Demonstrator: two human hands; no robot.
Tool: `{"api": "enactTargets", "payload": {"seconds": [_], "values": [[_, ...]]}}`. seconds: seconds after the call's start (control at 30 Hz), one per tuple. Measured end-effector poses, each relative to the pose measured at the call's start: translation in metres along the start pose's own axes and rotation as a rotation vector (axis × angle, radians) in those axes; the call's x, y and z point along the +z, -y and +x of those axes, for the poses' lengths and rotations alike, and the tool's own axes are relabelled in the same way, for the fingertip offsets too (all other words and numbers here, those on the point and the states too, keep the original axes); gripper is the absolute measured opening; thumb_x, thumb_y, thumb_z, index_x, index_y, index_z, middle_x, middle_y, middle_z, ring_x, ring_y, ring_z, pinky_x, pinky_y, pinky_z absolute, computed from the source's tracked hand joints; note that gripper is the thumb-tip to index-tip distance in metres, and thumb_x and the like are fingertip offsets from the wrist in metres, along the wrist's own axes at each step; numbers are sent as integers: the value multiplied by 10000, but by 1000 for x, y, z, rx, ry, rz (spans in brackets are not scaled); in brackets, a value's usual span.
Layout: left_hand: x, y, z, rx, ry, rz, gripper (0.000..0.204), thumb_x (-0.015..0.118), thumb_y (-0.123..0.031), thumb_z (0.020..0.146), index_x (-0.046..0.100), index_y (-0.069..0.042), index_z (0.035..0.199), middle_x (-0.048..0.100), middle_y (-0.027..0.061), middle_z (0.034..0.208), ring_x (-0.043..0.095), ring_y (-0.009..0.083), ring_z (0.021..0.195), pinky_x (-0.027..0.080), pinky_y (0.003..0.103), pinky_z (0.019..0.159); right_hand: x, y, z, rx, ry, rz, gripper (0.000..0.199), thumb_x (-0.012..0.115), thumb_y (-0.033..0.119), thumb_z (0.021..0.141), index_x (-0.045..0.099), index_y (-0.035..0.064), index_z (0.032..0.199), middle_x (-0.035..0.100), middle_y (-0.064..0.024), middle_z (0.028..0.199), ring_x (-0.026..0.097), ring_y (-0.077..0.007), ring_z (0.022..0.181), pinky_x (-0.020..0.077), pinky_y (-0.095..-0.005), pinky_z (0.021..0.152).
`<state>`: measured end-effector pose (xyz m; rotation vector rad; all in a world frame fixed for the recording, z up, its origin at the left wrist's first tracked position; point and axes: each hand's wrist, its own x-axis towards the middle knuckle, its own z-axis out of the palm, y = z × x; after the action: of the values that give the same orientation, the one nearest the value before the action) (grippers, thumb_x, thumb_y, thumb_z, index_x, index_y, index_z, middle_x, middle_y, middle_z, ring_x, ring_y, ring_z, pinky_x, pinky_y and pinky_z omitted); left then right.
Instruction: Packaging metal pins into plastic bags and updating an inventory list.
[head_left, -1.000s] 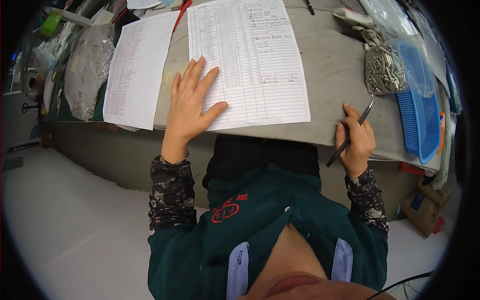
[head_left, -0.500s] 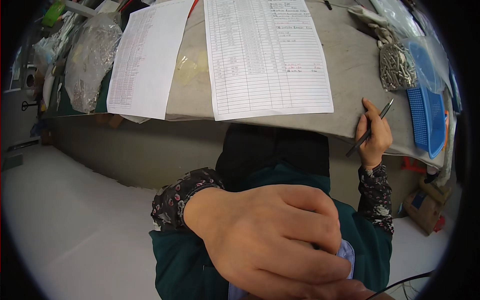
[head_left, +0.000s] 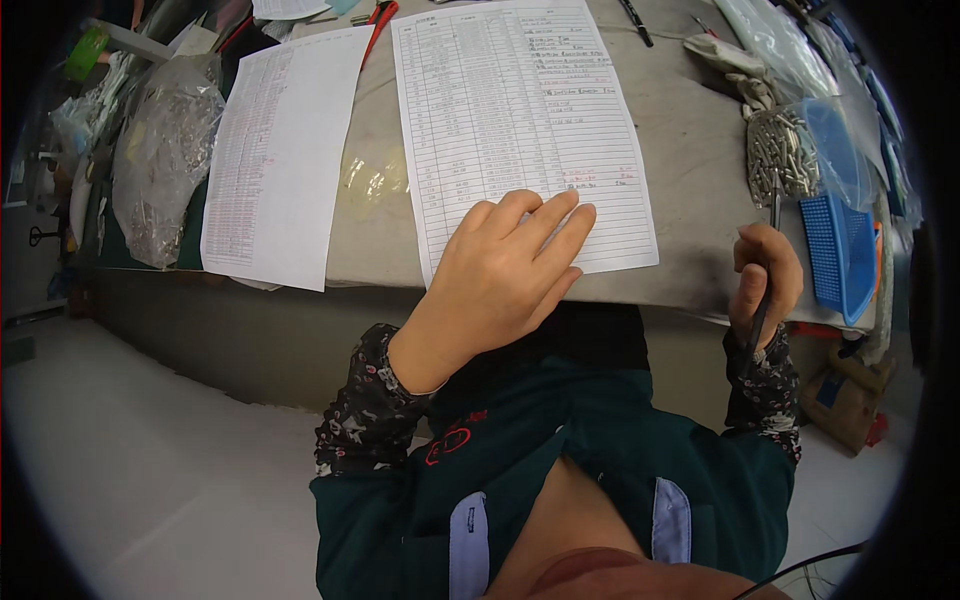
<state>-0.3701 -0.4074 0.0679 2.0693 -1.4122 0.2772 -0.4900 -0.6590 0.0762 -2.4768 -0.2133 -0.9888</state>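
Observation:
A white printed table sheet lies on the grey worktop in front of me. My left hand rests flat on the sheet's lower edge, fingers together and pointing up-right. My right hand hovers at the table's front edge to the right, closed around a dark pen held upright. A second printed sheet lies to the left, hanging slightly over the table edge.
A clear bag of small metal parts sits at the far left. At the right are a pile of metal pins, a blue plastic tray and clear bags. A cardboard box stands on the floor.
My left hand was lifted close to the camera half a second ago; it has come back down onto the lower part of the sheet. The right hand stays at the edge with the pen.

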Motion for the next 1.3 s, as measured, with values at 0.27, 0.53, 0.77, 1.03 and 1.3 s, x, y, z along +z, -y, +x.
{"api": "enactTargets", "payload": {"seconds": [0.27, 0.53, 0.77, 1.03, 1.3], "values": [[34, 5, 14, -148, 81, -3, 686, 740, -357, 628, 535, 1, 1176, 487, 161, 1268, 480, 251, 823, 438, 343, 705, 95, 2, 96, 524, 55, 904, 460, 421, 416, 940, 547, 9, 1114, 618, -81, 854, 511, -45, 652, 387, -169, 521], [33, 9, 14, -178, 163, -60, 750, 741, -406, 612, 508, 9, 1192, 396, 192, 1346, 454, 248, 800, 431, 342, 688, 125, -15, 85, 790, 151, 872, 148, 620, 157, 849, 563, 30, 900, 603, -16, 690, 513, -43, 622, 402, -174, 539], [32, 7, 17, -214, 223, -37, 755, 700, -471, 623, 515, -1, 1183, 329, 218, 1388, 436, 239, 793, 415, 327, 680, 133, -14, 82, 665, 121, 717, 109, 632, 79, 766, 533, 34, 767, 518, 45, 647, 442, -23, 585, 361, -182, 518], [29, 9, 17, -252, 232, -58, 746, 703, -463, 618, 527, -20, 1192, 320, 206, 1398, 448, 240, 820, 420, 333, 705, 131, -12, 82, 651, 171, 608, 162, 654, 76, 743, 507, 38, 688, 489, 45, 627, 411, -17, 571, 344, -180, 501], [28, 8, 16, -269, 232, -79, 727, 700, -448, 625, 531, -28, 1194, 332, 197, 1396, 454, 243, 829, 418, 345, 731, 130, -9, 84, 646, 196, 581, 170, 650, 69, 744, 496, 37, 681, 479, 45, 617, 409, -20, 562, 342, -187, 495]]}}
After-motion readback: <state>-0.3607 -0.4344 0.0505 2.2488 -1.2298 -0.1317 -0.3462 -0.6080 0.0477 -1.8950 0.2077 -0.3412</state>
